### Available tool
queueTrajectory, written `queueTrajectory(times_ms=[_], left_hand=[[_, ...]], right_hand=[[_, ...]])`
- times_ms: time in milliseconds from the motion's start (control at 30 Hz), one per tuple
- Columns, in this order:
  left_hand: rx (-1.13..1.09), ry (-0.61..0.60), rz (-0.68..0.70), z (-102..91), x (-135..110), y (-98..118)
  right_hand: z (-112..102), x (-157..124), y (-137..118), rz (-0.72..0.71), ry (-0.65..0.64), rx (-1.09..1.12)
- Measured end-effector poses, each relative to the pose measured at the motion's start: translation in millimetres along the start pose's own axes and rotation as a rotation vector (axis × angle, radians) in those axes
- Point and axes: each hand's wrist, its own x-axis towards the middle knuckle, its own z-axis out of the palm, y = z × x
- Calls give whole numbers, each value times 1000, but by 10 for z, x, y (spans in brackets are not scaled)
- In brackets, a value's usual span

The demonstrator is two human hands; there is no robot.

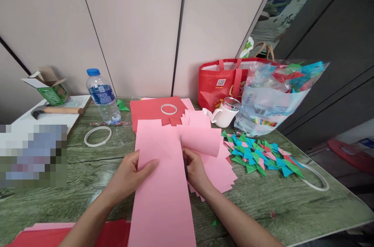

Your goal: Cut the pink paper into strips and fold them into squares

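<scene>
The green wood-grain worktop (96, 163) spans the lower frame. A red tote bag (214, 93) stands at upper right, with a printed plastic bag (265, 108) of folded paper leaning just beside it. My pink sheet (163, 200) runs from centre to bottom edge; its cut flap curls to the right. My left hand (127, 175) pinches its left edge, thumb on top. My right hand (196, 169) has its fingers curled round what seem to be dark-handled scissors (186, 170), mostly hidden by the sheet. Fanned pink sheets (216, 173) lie under that hand. A water bottle (102, 97) stands left of centre, a white lidded mug (223, 117) right of centre. A green scrap (214, 223) lies at bottom centre-right.
</scene>
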Motion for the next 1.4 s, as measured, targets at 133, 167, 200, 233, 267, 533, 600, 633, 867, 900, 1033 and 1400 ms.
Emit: queueTrajectory(times_ms=[133, 167, 200, 233, 267, 533, 600, 633, 867, 900, 1033, 1400], left_hand=[[-5, -4, -8, 4, -1, 5], [-5, -7, -8, 4, 0, 4], [-3, -9, -6, 5, 1, 1], [-3, -10, -3, 5, 2, -3], [-2, -10, 0, 5, 3, -7], [8, -19, 12, 1, 7, -14], [1, -29, 11, 0, 6, -6], [1, -31, 10, 0, 5, -3], [18, -36, 19, -1, 6, -8], [19, -37, 17, -2, 6, -12], [24, -30, 9, -4, 5, -19], [32, -49, 24, -1, -2, -21]], right_hand=[[-13, 2, 8, -2, -5, -28], [-15, 2, 8, -6, -6, -34], [-16, 1, 8, -8, -6, -38], [-17, 1, 7, -9, -6, -39], [-17, 0, 6, -8, -5, -38], [-2, -4, -19, 0, -2, 9], [6, -6, -27, -2, 3, 10], [10, -6, -30, -6, 7, 12], [16, -7, -23, -9, 15, 30], [14, -6, -20, -7, 16, 28], [9, -2, -11, -17, 22, 29], [-14, -1, 23, 0, 31, -2]])
